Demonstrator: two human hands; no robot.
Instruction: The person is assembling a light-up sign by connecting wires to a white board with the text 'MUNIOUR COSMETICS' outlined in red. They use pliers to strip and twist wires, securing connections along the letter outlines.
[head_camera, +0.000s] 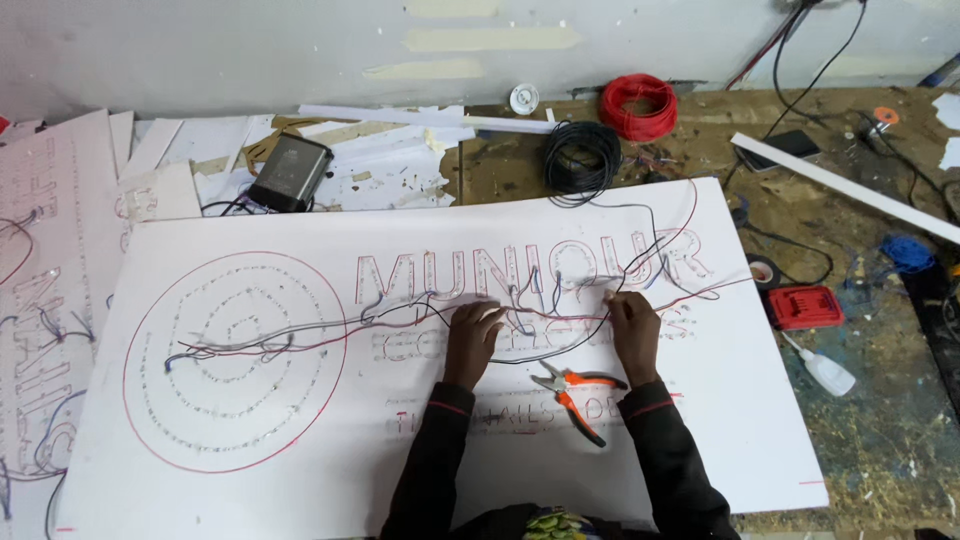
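Left hand (474, 330) and right hand (632, 325) press fingers down on thin red and black wires (560, 318) across large white sign board (300, 450), grip unclear; orange-handled pliers (575, 392) lie at 6 o'clock between forearms.

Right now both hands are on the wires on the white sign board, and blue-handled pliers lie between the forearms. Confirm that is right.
One detail is wrong: the pliers have orange handles, not blue. The head view shows them lying on the white sign board between the forearms, while the left hand and the right hand rest on the wires.
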